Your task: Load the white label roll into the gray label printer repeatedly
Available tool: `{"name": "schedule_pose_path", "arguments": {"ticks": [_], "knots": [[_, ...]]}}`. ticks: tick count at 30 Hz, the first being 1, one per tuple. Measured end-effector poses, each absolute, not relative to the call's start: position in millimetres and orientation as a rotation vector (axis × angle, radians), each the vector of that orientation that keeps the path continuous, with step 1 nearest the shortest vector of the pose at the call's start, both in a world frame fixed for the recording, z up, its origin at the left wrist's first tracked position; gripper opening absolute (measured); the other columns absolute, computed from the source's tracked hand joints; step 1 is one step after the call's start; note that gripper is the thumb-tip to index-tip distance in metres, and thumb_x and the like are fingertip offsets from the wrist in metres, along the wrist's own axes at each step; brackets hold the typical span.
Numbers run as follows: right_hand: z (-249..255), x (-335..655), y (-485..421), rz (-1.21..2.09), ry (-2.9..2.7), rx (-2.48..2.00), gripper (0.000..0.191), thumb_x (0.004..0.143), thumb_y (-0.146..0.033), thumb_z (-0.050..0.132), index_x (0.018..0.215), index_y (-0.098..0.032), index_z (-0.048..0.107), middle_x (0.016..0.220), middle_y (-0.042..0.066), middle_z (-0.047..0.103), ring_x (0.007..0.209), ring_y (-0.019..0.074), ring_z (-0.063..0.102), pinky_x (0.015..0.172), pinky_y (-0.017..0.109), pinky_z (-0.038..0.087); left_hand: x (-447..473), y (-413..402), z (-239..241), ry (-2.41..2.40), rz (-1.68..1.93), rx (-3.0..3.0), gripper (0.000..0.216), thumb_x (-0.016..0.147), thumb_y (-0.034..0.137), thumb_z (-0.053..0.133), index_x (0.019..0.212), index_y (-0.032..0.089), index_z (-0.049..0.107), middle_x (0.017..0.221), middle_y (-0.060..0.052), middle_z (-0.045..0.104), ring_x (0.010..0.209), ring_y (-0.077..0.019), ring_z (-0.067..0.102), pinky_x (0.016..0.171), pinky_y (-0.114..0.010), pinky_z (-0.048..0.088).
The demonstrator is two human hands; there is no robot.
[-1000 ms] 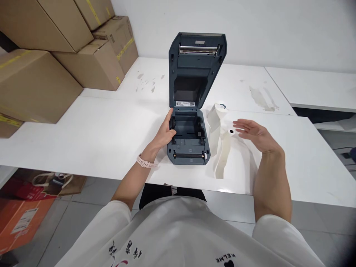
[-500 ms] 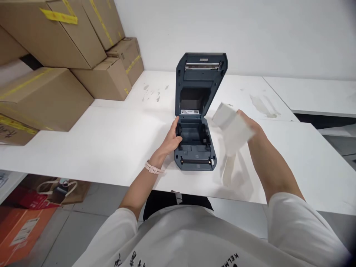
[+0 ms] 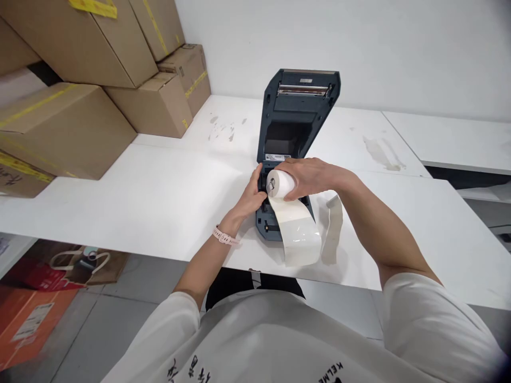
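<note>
A dark blue-grey label printer [image 3: 293, 116] stands on the white table with its lid raised and its bay exposed. My left hand [image 3: 251, 196] grips the left edge of the printer's base, the thumb over the rim. My right hand [image 3: 309, 174] is closed round a white label roll [image 3: 282, 184], held in the bay area. A loose length of labels [image 3: 302, 239] hangs from the roll over the printer's front and onto the table. Roll and labels hide much of the bay, so I cannot tell whether the roll is seated.
A curled paper strip [image 3: 334, 230] lies right of the printer. Cardboard boxes [image 3: 143, 109] are stacked at the back left, against the wall. The white table [image 3: 167, 213] has its front edge close to my body. Below on the left are an orange box [image 3: 35, 324] and a paper bag [image 3: 109, 268].
My right hand has carried the label roll left, from beside the printer to over its bay, and the label tail now faces forward. My left hand stays on the printer's edge.
</note>
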State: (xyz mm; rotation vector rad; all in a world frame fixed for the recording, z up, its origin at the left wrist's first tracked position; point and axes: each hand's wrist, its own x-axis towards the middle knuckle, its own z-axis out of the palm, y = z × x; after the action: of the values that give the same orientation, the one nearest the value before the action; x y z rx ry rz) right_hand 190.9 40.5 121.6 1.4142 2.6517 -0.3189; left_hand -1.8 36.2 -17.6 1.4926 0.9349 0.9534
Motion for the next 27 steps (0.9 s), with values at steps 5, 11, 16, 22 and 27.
{"name": "schedule_pose_path", "arguments": {"ticks": [5, 11, 16, 22, 27], "knots": [[103, 183, 47, -0.228, 2.596, 1.343, 0.053, 0.073, -0.044, 0.077, 0.12, -0.023, 0.065, 0.108, 0.009, 0.069, 0.087, 0.0269, 0.067, 0.066, 0.032, 0.042, -2, 36, -18, 0.918, 0.965, 1.524, 0.101, 0.08, 0.016, 0.058, 0.167, 0.037, 0.011, 0.178, 0.006, 0.015, 0.166, -0.028, 0.008, 0.137, -0.051, 0.008], [89, 180, 48, -0.224, 2.585, 1.33, 0.062, 0.083, -0.044, 0.072, 0.138, -0.017, 0.062, 0.119, 0.016, 0.069, 0.099, 0.034, 0.069, 0.076, 0.039, 0.051, 1, 37, -20, 0.91, 0.985, 1.514, 0.107, 0.075, 0.013, 0.056, 0.167, 0.04, 0.009, 0.177, 0.01, 0.019, 0.166, -0.0265, 0.007, 0.137, -0.051, 0.004], [87, 201, -6, -0.149, 2.872, 1.397, 0.051, 0.102, -0.039, 0.053, 0.146, -0.014, 0.057, 0.142, 0.018, 0.064, 0.126, 0.0378, 0.064, 0.096, 0.051, 0.056, 0, 36, -18, 0.912, 0.984, 1.524, 0.105, 0.075, 0.011, 0.053, 0.167, 0.04, 0.011, 0.177, 0.01, 0.016, 0.167, -0.0248, 0.006, 0.137, -0.05, 0.006], [53, 202, -81, -0.168, 2.998, 1.522, 0.051, 0.108, -0.042, 0.044, 0.151, -0.014, 0.055, 0.155, 0.018, 0.056, 0.143, 0.0359, 0.056, 0.113, 0.058, 0.052, -1, 34, -18, 0.93, 0.971, 1.5, 0.1, 0.076, 0.01, 0.055, 0.165, 0.035, 0.017, 0.178, 0.005, 0.014, 0.166, -0.0238, 0.011, 0.136, -0.045, 0.014], [32, 181, -97, -0.026, 3.008, 1.678, 0.053, 0.108, -0.043, 0.043, 0.148, -0.012, 0.057, 0.158, 0.021, 0.051, 0.145, 0.0395, 0.053, 0.113, 0.061, 0.052, 1, 35, -20, 0.931, 0.989, 1.504, 0.098, 0.076, 0.01, 0.054, 0.165, 0.036, 0.02, 0.177, 0.006, 0.02, 0.166, -0.0244, 0.011, 0.137, -0.047, 0.012]]}}
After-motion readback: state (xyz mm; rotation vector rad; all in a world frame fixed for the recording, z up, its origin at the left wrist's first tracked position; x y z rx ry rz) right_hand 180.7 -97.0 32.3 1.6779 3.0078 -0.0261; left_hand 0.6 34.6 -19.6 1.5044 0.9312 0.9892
